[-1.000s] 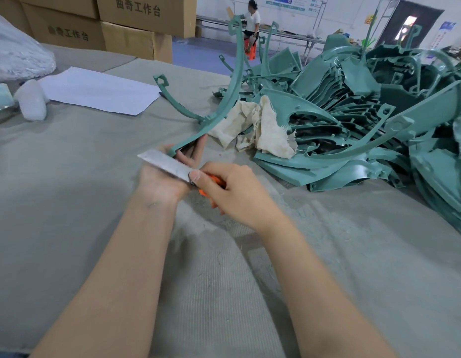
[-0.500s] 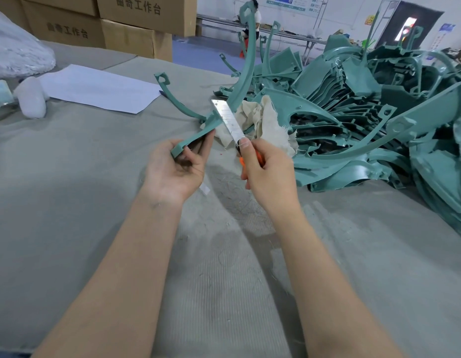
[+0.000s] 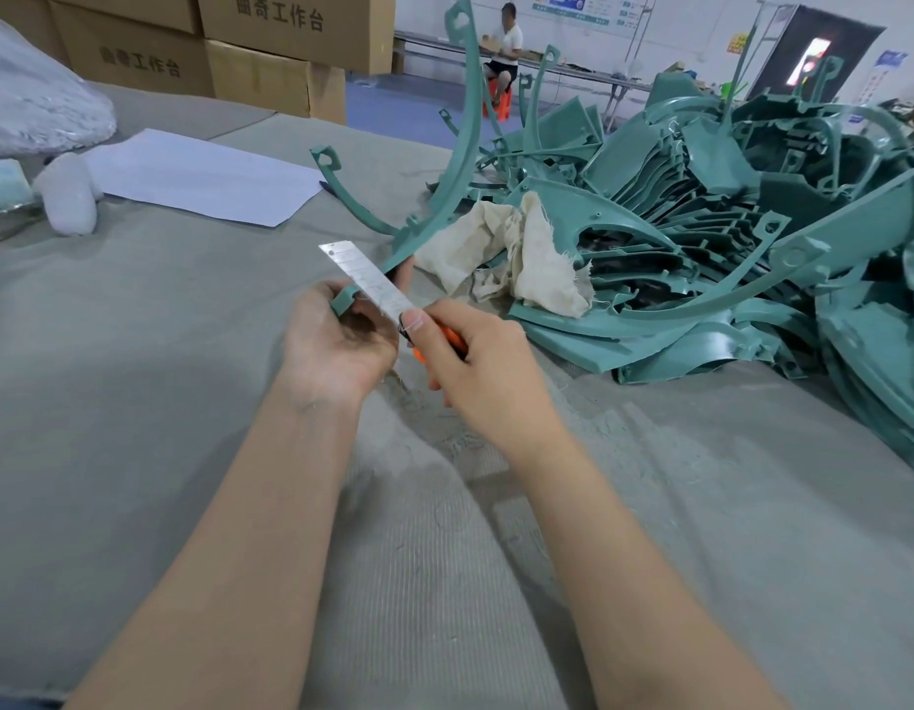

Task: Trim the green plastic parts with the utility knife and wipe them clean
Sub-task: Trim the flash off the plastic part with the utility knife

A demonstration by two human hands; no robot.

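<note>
Our left hand point(image 3: 337, 345) grips the curved green plastic strip point(image 3: 469, 146); our right hand point(image 3: 475, 371) clasps the orange-handled utility knife point(image 3: 368, 284), blade toward 11 o'clock. We should shave lightly (never toward the palm).

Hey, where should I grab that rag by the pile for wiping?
Probably pinch the rag at its bunched left lobe from above, coming in from the table side; its right half drapes onto the pile of green parts, where edges could snag.
</note>
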